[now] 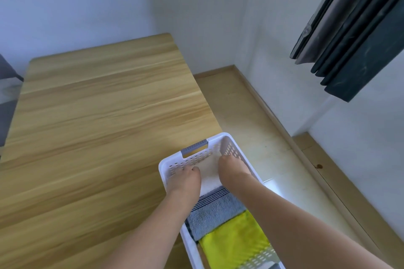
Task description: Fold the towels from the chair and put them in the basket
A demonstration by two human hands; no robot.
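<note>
Towels sit in a row inside the white basket (pixel 237 150). Both hands are down in its far end on a white towel (pixel 209 173). Left hand (pixel 185 179) is curled at the towel's left edge, against the perforated wall; right hand (pixel 231 169) is curled at its right edge. Fingertips are hidden by knuckles and cloth, so I cannot tell whether either hand pinches the towel or only presses it. Hands are apart, towel between them.

Nearer the body in the basket: grey towel (pixel 215 214) with a striped border, just beside the white one, then yellow towel (pixel 236 240).

Step in hand, as judged: seating the white towel. To do it well, press it flat and square against the far wall, keep the fold from springing open, then lift the hands straight up.

Basket rests on the right edge of a wooden table (pixel 98 116), otherwise bare. Beyond the basket: pale floor, white walls, dark curtain (pixel 354 35) upper right. No chair is identifiable.
</note>
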